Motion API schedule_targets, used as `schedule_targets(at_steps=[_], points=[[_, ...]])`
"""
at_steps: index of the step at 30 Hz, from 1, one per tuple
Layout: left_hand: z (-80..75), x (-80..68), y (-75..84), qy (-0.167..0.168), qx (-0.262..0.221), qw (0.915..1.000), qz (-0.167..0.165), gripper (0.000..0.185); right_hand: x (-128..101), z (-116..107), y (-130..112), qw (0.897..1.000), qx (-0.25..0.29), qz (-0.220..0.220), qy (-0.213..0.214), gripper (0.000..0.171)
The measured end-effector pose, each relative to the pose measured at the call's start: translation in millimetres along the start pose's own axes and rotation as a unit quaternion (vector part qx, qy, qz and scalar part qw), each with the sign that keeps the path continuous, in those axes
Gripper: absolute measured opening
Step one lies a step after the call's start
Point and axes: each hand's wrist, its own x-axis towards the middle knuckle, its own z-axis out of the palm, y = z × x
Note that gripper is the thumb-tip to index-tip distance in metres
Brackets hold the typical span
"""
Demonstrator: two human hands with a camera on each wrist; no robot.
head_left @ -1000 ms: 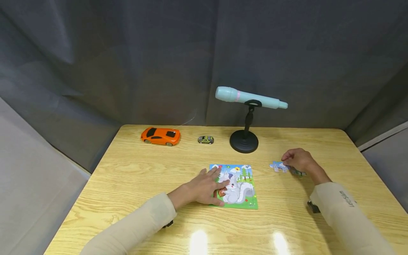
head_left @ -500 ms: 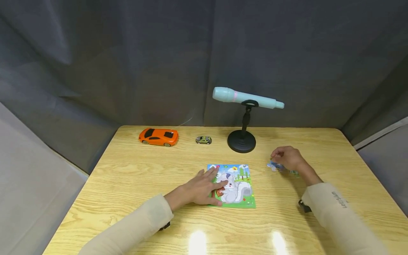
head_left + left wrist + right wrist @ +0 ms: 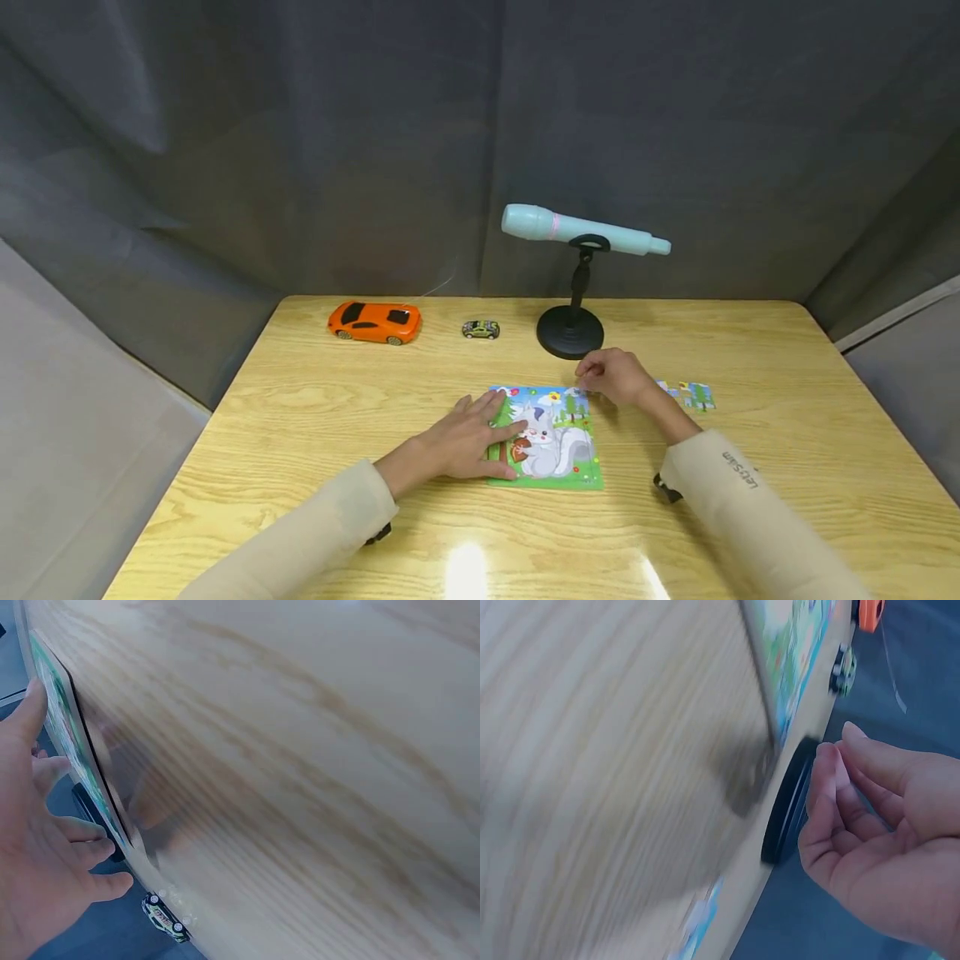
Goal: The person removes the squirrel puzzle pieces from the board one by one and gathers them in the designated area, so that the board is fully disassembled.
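The left hand [image 3: 468, 437] lies flat, fingers straight, on the puzzle board [image 3: 546, 437] at frame centre; it should keep the board from sliding. The right hand [image 3: 611, 377], at the board's upper right corner, has its grip pinched, seemingly on a small puzzle piece I cannot make out; align before pressing.

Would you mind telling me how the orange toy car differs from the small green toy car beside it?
The orange car is much larger than the green car, which looks tiny by comparison. The orange car is plain bright orange with dark windows; the green car is yellowish green with darker markings. The orange car sits nearer the table's left edge; the green car is closer to the microphone stand. Both stand on their wheels along the far edge.
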Motion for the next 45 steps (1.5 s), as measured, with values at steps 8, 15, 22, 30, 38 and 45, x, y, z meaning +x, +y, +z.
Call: schedule_targets(at_steps=[8, 15, 22, 30, 38, 45], points=[[-1.3, -2.2, -0.5, -0.011, -0.009, 0.9999, -0.001, 0.072, 6, 24, -21, 0.999, 0.039, -0.010, -0.019, 0.014], [-1.8, -3.3, 1.5, -0.024, 0.002, 0.9997, -0.009, 0.067, 11, 36, -34, 0.997, 0.068, -0.025, -0.029, 0.014], [-2.5, -5.6, 1.8, -0.029, 0.002, 0.9995, -0.013, 0.065, 15, 50, -45, 0.994, 0.082, -0.031, -0.062, 0.015], [-2.3, -4.2, 1.3, -0.024, 0.007, 0.9996, -0.013, 0.065, 16, 57, -50, 0.996, 0.069, -0.022, -0.055, 0.015], [-1.3, -4.0, 2.1, -0.027, 0.012, 0.9995, -0.013, 0.066, 20, 62, -50, 0.998, 0.048, -0.001, -0.046, 0.018], [1.3, -5.0, 2.2, -0.024, 0.008, 0.9995, -0.016, 0.066, 21, 63, -52, 0.998, 0.050, 0.012, -0.047, 0.015]])
